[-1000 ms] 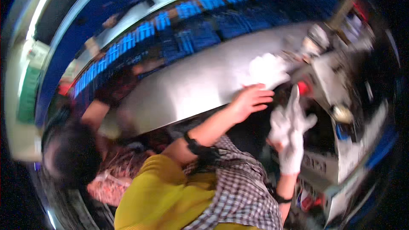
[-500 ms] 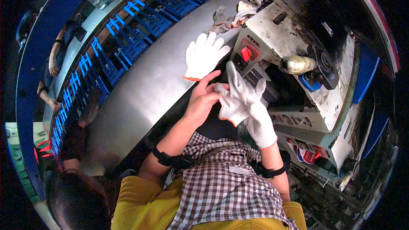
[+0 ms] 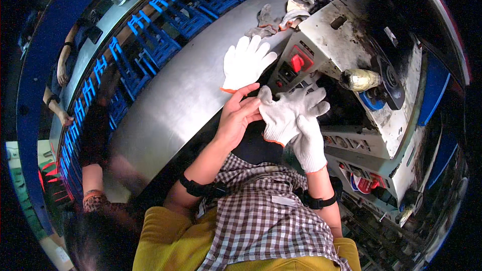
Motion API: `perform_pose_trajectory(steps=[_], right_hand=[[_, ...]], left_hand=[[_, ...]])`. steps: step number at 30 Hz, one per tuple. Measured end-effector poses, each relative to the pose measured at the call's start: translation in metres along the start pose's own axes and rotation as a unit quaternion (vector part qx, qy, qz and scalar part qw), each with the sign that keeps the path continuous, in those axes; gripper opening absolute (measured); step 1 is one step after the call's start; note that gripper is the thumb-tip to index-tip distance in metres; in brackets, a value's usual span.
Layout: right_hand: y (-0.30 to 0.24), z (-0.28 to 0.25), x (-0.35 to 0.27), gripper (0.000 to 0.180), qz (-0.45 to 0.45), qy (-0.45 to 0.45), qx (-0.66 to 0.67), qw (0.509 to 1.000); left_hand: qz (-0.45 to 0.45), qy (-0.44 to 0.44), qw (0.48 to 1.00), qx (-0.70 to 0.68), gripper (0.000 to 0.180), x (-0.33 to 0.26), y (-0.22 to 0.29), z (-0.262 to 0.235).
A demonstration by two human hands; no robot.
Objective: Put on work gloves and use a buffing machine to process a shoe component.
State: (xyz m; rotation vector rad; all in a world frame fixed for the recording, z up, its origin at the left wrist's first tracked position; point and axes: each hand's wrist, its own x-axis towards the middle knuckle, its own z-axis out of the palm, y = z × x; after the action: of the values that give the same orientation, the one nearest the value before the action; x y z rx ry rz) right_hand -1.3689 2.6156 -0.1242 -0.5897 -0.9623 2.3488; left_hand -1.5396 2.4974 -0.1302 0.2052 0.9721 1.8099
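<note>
My left hand (image 3: 236,123) is bare and pinches the edge of a loose white knit glove (image 3: 280,120) with an orange hem. My right hand (image 3: 307,146) wears a similar white glove and grips the loose one from the other side. Which of the overlapping glove fingers belong to my right hand is hard to make out. Just beyond my left fingertips, another white glove (image 3: 246,64) lies flat on the metal table (image 3: 165,100), its orange cuff toward me.
Several crumpled, dirty gloves (image 3: 271,22) lie at the table's far end. To the right stands a stained machine housing (image 3: 346,35) with a red switch (image 3: 297,62). Blue slotted racks (image 3: 150,45) line the left. Another person's arm (image 3: 93,178) is at lower left; more hands work beyond the racks.
The loose glove between my hands has turned, and its fingers now point more to the right. My left hand still pinches it. The person at lower left has moved an arm.
</note>
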Motion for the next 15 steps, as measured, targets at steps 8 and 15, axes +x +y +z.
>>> perform_pose_trajectory(steps=[8, 15], right_hand=[[0.000, 0.001, -0.002, 0.076, 0.034, -0.015, -0.007, 0.999], [0.000, 0.005, -0.003, 0.076, 0.093, -0.056, 0.045, 0.993]], left_hand=[[0.015, 0.028, 0.996, 0.089, 0.049, 0.005, 0.007, -0.009], [-0.130, -0.020, 0.990, 0.052, 0.043, 0.007, -0.004, -0.002]])
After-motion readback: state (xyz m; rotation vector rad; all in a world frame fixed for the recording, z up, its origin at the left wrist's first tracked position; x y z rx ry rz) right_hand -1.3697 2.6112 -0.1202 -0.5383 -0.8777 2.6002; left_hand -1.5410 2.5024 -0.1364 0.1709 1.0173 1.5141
